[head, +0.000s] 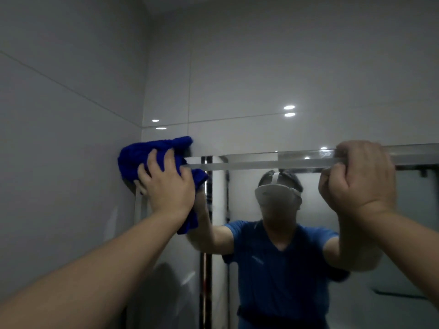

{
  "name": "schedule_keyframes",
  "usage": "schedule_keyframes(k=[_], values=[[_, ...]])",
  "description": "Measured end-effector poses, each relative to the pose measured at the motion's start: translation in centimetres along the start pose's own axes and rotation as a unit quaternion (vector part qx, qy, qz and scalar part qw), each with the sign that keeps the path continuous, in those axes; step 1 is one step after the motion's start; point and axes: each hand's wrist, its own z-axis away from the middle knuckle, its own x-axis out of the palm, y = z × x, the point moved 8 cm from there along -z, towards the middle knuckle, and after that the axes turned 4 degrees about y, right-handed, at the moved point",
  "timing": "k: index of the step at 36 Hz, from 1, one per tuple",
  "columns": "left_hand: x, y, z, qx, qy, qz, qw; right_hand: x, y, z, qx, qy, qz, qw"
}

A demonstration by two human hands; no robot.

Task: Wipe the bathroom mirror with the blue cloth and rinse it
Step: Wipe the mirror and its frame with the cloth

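Nearest the lens, at the lower left, a bare left forearm (90, 269) rises toward the mirror (261, 233), which serves as the landmark. At the mirror's upper left corner the left hand (166, 184) lies flat on the cloth (140, 155), fingers (152, 160) spread and pressing the blue fabric against the glass and the corner beside it. The cloth is bunched; part of it bulges above the mirror's top edge onto the tiled wall (71, 115), and a tail hangs below the hand against the glass. Left of the mirror the grey wall runs back to a room corner, with tile seams crossing it. Along the mirror's top runs a bevelled edge (273, 160), bright with small reflected ceiling lights. In the middle of the mirror the person's reflection shows a blue shirt (280, 269) and a white headset (275, 194). At the mirror's upper right the right hand (358, 179) grips that top edge, fingers (342, 150) curled over it and pressed together, thumb below against the glass. Its forearm (399, 238) runs down to the lower right. Right of the reflection the mirror shows a dim grey surface with a dark bar (399, 294) low down.
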Motion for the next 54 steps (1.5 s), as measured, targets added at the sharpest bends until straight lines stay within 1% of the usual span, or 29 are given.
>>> schedule_keyframes(k=[2,5,8,11,14,17,19,23,27,29,30,31,34,35,37,40,44,49,52,54], values=[[0.1,1.5,1.8,0.061,-0.018,0.0,0.998,0.0,-0.2,0.0,0.002,-0.007,0.005,1.0],[0.6,3.1,6.7,0.168,-0.068,0.009,0.983,0.0,-0.2,0.1,0.002,-0.01,0.018,1.0],[1.1,3.6,12.4,0.267,-0.094,0.017,0.959,0.4,-0.2,0.2,-0.007,-0.014,0.051,0.999],[1.7,3.3,18.4,0.353,-0.134,0.021,0.926,0.7,0.0,0.4,0.008,-0.003,0.069,0.998],[2.3,2.0,23.9,0.405,-0.166,0.035,0.899,0.6,0.0,0.6,0.026,0.008,0.08,0.996],[2.8,0.7,27.2,0.433,-0.201,0.014,0.879,0.6,-0.6,0.6,0.03,-0.003,0.098,0.995],[2.8,0.6,27.8,0.435,-0.228,-0.005,0.871,1.0,-1.2,0.7,0.035,-0.028,0.12,0.992],[2.2,0.9,27.6,0.407,-0.286,-0.031,0.867,1.1,-2.2,0.4,0.06,-0.071,0.161,0.983],[1.4,0.4,26.8,0.414,-0.307,-0.036,0.856,0.4,-2.5,0.0,0.101,-0.126,0.189,0.969],[1.0,0.3,26.0,0.42,-0.316,-0.04,0.85,-0.1,-3.2,0.3,0.079,-0.139,0.187,0.969],[0.8,0.3,25.3,0.416,-0.314,-0.038,0.853,-0.2,-3.9,0.7,0.052,-0.144,0.18,0.972],[0.5,0.3,24.3,0.402,-0.305,-0.033,0.862,-0.4,-4.6,1.3,0.027,-0.151,0.171,0.973],[-0.4,0.5,19.0,0.321,-0.252,-0.018,0.913,-0.5,-7.0,3.6,-0.042,-0.169,0.128,0.976],[-0.7,0.7,17.0,0.296,-0.234,-0.016,0.926,-0.3,-7.8,4.4,-0.064,-0.177,0.114,0.975],[-1.3,1.0,13.1,0.263,-0.21,-0.028,0.941,0.3,-9.2,6.1,-0.104,-0.201,0.085,0.97],[-1.5,1.5,8.5,0.239,-0.206,-0.041,0.948,1.3,-11.0,8.3,-0.139,-0.233,0.043,0.962],[-1.3,1.7,5.5,0.234,-0.217,-0.048,0.947,2.7,-11.8,10.2,-0.12,-0.245,-0.005,0.962],[-0.6,0.3,7.3,0.23,-0.194,-0.05,0.952,5.1,-12.0,13.4,-0.131,-0.253,-0.003,0.958],[-0.4,-1.1,9.4,0.229,-0.184,-0.034,0.955,5.8,-12.2,14.6,-0.148,-0.235,0.002,0.961],[-0.3,-2.3,11.0,0.236,-0.19,-0.041,0.952,6.2,-12.1,15.1,-0.16,-0.217,0.006,0.963]])
